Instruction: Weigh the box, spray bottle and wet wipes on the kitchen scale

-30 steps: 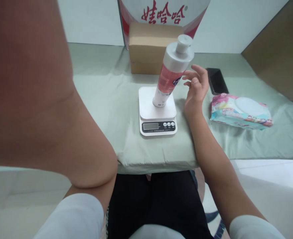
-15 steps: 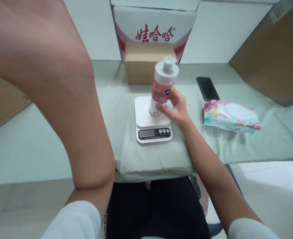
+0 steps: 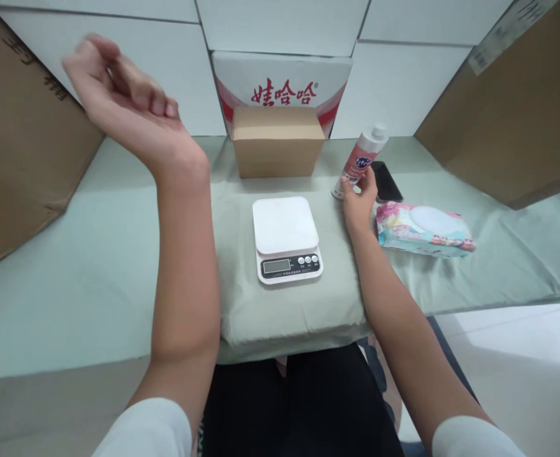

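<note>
1) The right hand (image 3: 359,195) pinches the tilted bottle (image 3: 366,146) by its lower half
2) I cannot tell if the bottle's base meets the table (image 3: 284,317)
3) The left hand (image 3: 130,101) is up, half curled
4) The scale (image 3: 285,222) sits between the hands, nearer the right
5) Phone (image 3: 388,184) and wipes (image 3: 422,230) lie just right of that hand

A white-capped, pink-labelled bottle (image 3: 359,158) leans rightward in the right hand (image 3: 359,202), near the white scale (image 3: 286,225).
</note>
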Action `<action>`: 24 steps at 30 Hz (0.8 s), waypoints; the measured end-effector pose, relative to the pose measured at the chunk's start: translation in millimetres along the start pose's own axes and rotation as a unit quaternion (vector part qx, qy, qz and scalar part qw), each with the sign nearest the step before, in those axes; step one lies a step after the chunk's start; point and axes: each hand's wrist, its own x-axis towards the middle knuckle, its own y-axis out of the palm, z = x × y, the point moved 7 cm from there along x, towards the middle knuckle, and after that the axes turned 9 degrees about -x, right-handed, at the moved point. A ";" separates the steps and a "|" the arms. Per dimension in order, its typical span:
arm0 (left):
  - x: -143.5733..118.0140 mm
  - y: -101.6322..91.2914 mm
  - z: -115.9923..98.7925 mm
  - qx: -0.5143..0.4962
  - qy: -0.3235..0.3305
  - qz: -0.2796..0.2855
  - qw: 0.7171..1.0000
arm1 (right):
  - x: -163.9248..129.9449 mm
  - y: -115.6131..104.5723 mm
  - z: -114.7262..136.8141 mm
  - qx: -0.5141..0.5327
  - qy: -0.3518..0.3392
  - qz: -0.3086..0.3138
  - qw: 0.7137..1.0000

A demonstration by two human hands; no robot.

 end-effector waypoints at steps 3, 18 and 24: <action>-10.8 -6.9 6.2 -0.192 -0.046 -0.132 0.971 | 1.3 -0.1 -4.9 -0.009 0.014 -0.007 1.000; -63.6 80.6 -37.4 -0.257 -0.066 -0.037 0.963 | -18.2 -27.0 43.3 -0.019 0.055 -0.048 0.997; -152.1 178.7 -4.3 -0.078 -0.201 0.309 0.926 | -75.1 -173.2 117.0 -0.140 -0.079 -0.213 0.964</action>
